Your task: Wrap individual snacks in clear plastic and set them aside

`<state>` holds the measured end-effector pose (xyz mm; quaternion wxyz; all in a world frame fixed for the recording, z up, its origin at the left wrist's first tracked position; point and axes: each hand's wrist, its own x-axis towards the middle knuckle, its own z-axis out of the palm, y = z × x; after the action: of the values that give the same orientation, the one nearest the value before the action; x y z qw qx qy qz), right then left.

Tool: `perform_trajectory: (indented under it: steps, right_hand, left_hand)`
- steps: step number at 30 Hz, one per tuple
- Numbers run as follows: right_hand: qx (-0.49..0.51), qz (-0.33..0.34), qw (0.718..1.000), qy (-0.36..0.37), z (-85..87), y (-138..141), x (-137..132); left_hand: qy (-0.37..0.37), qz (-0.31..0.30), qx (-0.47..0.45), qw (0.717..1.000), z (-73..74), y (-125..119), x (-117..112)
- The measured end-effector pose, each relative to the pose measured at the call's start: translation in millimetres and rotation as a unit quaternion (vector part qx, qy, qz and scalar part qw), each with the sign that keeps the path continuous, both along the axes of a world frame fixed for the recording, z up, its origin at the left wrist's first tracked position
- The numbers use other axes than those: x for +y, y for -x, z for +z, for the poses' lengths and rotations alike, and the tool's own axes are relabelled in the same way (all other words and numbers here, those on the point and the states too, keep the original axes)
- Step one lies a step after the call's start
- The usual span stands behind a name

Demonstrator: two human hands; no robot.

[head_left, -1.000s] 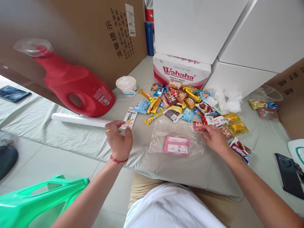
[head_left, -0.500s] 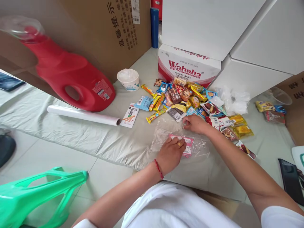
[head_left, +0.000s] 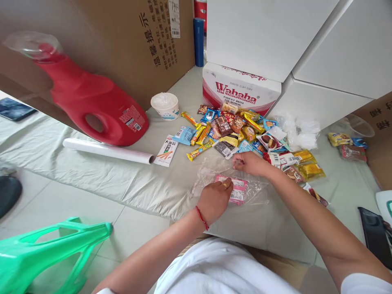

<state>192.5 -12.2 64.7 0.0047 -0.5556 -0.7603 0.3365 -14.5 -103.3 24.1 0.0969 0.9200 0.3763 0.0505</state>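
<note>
A clear plastic bag lies on the pale sheet in front of me with a pink packet inside it. My left hand rests curled on the bag's near side, fingers pressed against the pink packet. My right hand pinches the bag's far edge, fingers closed on the film. Just beyond lies a heap of wrapped snacks.
A red detergent jug lies at the left, with a white roll and a flat snack packet before it. A paper cup, a Wahaha box, cardboard and white boxes stand behind. A green stool and a phone flank me.
My left hand left the snack packet by the white roll and came right onto the plastic bag. My right hand moved from the bag's right side to its far edge.
</note>
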Motion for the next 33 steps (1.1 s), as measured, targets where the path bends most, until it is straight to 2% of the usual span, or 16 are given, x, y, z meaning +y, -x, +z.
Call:
perform_trajectory:
  steps: [4,8,11,14,16,18,20,21,22,23,24,25,28,30,32,33]
  right_hand:
    - [0.014,0.081,0.992,-0.090,8.7,0.9,-38.2]
    - [-0.029,0.130,0.980,-0.146,-0.9,3.5,-84.6]
    - [-0.018,0.121,0.980,-0.154,-16.2,6.4,-106.5]
    - [-0.016,0.123,0.980,-0.157,-24.7,8.7,-117.1]
    - [-0.027,0.129,0.979,-0.158,-24.0,10.2,-122.0]
    - [-0.030,0.135,0.977,-0.165,-20.0,12.1,-127.0]
    - [-0.030,0.138,0.973,-0.180,-16.0,14.5,-132.0]
    - [-0.032,0.136,0.972,-0.189,-14.8,15.8,-134.3]
    - [-0.036,0.132,0.971,-0.197,-14.3,17.1,-136.2]
    - [-0.040,0.126,0.970,-0.203,-14.5,18.2,-137.7]
    - [-0.045,0.122,0.970,-0.206,-15.3,19.1,-138.9]
    - [-0.050,0.118,0.970,-0.208,-16.6,19.8,-139.7]
    - [-0.059,0.111,0.969,-0.211,-21.3,20.9,-141.9]
    - [-0.062,0.104,0.969,-0.217,-24.3,21.6,-144.0]
    - [-0.067,0.091,0.969,-0.222,-27.7,23.0,-147.2]
    - [-0.071,0.084,0.968,-0.224,-29.7,23.9,-148.9]
  left_hand:
    - [0.028,0.016,0.016,0.999,1.8,-4.6,-5.4]
    - [0.066,0.038,-0.038,0.996,-1.4,-4.3,-5.1]
    - [0.119,0.031,-0.195,0.973,-8.2,5.5,-1.3]
    - [0.190,0.046,-0.370,0.908,-15.1,24.2,4.9]
    - [0.210,0.117,-0.430,0.870,-18.8,39.2,11.1]
    - [0.194,0.251,-0.458,0.830,-21.6,53.7,19.9]
    - [0.177,0.398,-0.462,0.773,-22.6,65.2,31.0]
    - [0.181,0.448,-0.457,0.746,-22.0,69.2,36.8]
    - [0.193,0.479,-0.453,0.727,-20.6,72.0,42.2]
    - [0.212,0.486,-0.450,0.719,-18.2,73.4,46.6]
    - [0.232,0.469,-0.445,0.727,-14.9,73.7,49.7]
    - [0.246,0.433,-0.436,0.749,-10.9,73.0,51.1]
    - [0.247,0.261,-0.369,0.857,2.0,70.0,45.5]
    - [0.218,0.153,-0.309,0.913,7.5,72.2,36.1]
    - [0.170,0.105,-0.275,0.940,7.7,80.9,26.5]
    - [0.138,0.114,-0.268,0.946,5.8,87.6,22.7]
